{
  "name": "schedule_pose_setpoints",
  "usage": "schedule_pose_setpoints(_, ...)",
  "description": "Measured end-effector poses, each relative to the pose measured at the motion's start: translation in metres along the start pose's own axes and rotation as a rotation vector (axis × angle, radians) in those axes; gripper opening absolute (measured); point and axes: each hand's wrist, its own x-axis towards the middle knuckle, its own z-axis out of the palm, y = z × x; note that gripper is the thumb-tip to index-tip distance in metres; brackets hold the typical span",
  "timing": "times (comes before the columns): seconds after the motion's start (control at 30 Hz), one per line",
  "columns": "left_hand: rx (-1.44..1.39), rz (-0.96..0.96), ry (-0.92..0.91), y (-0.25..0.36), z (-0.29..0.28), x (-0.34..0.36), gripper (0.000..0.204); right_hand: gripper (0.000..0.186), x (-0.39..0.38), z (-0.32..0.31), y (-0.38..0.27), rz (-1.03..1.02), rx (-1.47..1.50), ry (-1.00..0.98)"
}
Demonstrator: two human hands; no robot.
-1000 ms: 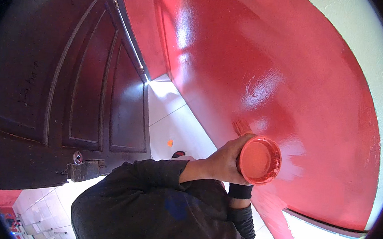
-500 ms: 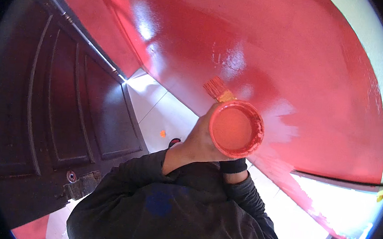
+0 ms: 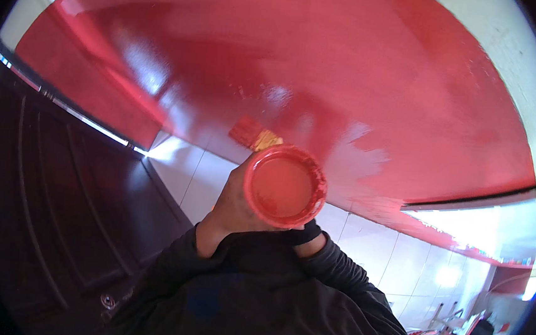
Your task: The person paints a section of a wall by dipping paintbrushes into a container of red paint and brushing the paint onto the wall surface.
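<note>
My left hand (image 3: pixel 236 193) is wrapped around the left side of a round tub of red-orange paint (image 3: pixel 282 186), its rim smeared with paint. Just beyond the tub, a flat paintbrush (image 3: pixel 255 135) sticks out to the left, its bristles coated red and its pale wooden part streaked with paint. Which hand has the brush cannot be made out. My right forearm, with a black wristband (image 3: pixel 305 233), reaches in under the tub. The tub hides nearly all of my right hand, so its fingers do not show.
Ahead stands a glossy red-painted wall (image 3: pixel 351 67) with patchy, lighter areas low down. A dark panelled door (image 3: pixel 81 216) is on my left. White tiles (image 3: pixel 369 238) lie beyond my right arm. Assorted objects, including a black item (image 3: pixel 480 332), crowd the lower right.
The view has swung, so the tub and brush now appear farther left in the picture. More tiles and the cluttered objects at the lower right have come into sight. My left hand keeps its hold.
</note>
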Motion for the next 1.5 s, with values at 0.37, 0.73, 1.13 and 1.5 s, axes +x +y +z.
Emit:
schedule_pose_setpoints(0.37,-0.099,0.020,-0.075,-0.015,0.013,-0.009,0.096,0.044,-0.004,-0.001,-0.006,0.098,0.122,0.067)
schedule_pose_setpoints(0.73,-0.139,-0.197,-0.033,-0.032,0.007,-0.023,0.087,0.029,0.007,-0.020,-0.127,-0.268,0.070,0.467)
schedule_pose_setpoints(1.13,-0.077,0.009,0.016,-0.009,0.021,-0.006,0.085,0.028,-0.013,0.022,-0.231,-0.547,-0.559,0.461)
schedule_pose_setpoints(1.5,-0.062,0.034,0.116,-0.009,0.014,-0.004,0.088,0.027,0.012,0.074,-0.237,-0.362,-1.001,0.108)
